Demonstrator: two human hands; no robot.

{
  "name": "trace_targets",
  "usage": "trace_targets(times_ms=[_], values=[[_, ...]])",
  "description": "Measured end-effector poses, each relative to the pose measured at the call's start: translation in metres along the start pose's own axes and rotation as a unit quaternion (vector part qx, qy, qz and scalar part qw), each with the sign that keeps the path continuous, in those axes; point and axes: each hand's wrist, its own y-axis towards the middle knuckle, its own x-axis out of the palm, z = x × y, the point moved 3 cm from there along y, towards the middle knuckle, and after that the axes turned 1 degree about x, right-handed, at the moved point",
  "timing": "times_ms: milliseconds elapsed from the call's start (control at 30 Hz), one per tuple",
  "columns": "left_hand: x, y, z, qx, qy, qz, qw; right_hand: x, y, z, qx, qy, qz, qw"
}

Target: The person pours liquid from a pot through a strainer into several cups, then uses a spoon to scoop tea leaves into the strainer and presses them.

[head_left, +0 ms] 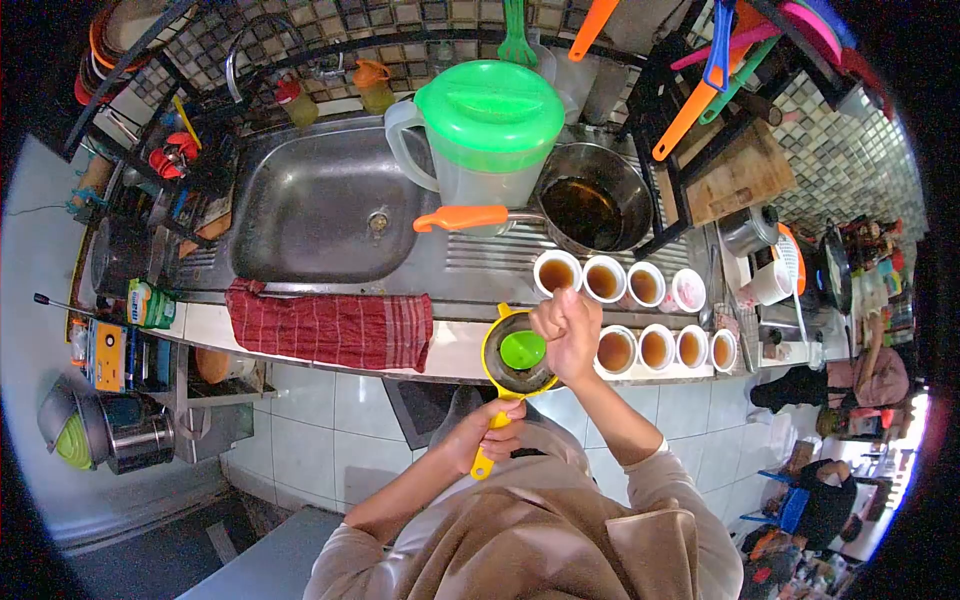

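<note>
My left hand [487, 437] is closed around the yellow handle of a round strainer [487, 362], held at the counter's front edge. Inside the strainer's ring sits the bowl of a green scoop [522, 350]. My right hand [567, 328] is a fist just above and right of it, gripping the scoop; its handle is mostly hidden by my fingers. Beside that fist stand two rows of white cups, several with brown liquid, such as the nearest front cup [616, 350]. One back-row cup [688, 290] shows a pale pinkish inside.
Behind the cups is a steel saucepan [575, 225] with dark liquid, its orange handle pointing left. A green-lidded pitcher [485, 150] stands beside the sink [300, 215]. A red checked cloth [330, 325] lies along the counter edge. Another person [868, 378] is at far right.
</note>
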Motion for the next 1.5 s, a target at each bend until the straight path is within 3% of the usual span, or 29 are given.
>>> trace_targets(times_ms=[300, 367, 400, 467, 600, 733, 800, 833, 933, 1233, 1500], values=[[-0.003, 0.001, -0.001, 0.002, -0.006, -0.014, 1.0, -0.019, -0.005, -0.024, -0.002, 0.117, -0.112, 0.987], [-0.002, 0.001, -0.001, 0.004, -0.003, -0.018, 1.0, -0.011, -0.003, -0.03, 0.003, 0.067, -0.246, 0.967], [-0.002, 0.001, -0.002, 0.005, -0.002, -0.01, 1.0, -0.012, -0.002, -0.028, 0.003, 0.067, -0.246, 0.967], [-0.001, 0.0, -0.002, 0.007, -0.001, -0.002, 1.0, -0.009, -0.005, -0.018, 0.019, -0.065, -0.347, 0.935], [0.0, 0.001, -0.003, 0.011, 0.011, 0.016, 1.0, 0.005, -0.012, -0.008, 0.078, -0.124, -0.407, 0.902], [-0.001, 0.001, -0.004, 0.021, 0.009, 0.007, 1.0, 0.021, -0.004, -0.002, 0.057, -0.155, -0.41, 0.897], [-0.003, 0.002, -0.004, 0.022, 0.002, 0.002, 1.0, 0.017, 0.001, 0.005, 0.051, -0.147, -0.315, 0.936], [-0.004, 0.002, -0.004, 0.023, -0.004, -0.002, 1.0, 0.018, 0.001, 0.004, 0.052, -0.147, -0.316, 0.936], [-0.005, 0.003, -0.004, 0.025, -0.017, -0.007, 1.0, 0.012, 0.002, 0.01, 0.128, -0.092, -0.192, 0.969], [-0.004, 0.003, -0.004, 0.023, -0.006, -0.011, 1.0, 0.011, -0.006, 0.001, 0.021, -0.062, -0.127, 0.99], [-0.002, 0.001, -0.003, 0.017, 0.004, 0.001, 1.0, 0.012, -0.006, -0.001, 0.029, -0.071, -0.123, 0.989]])
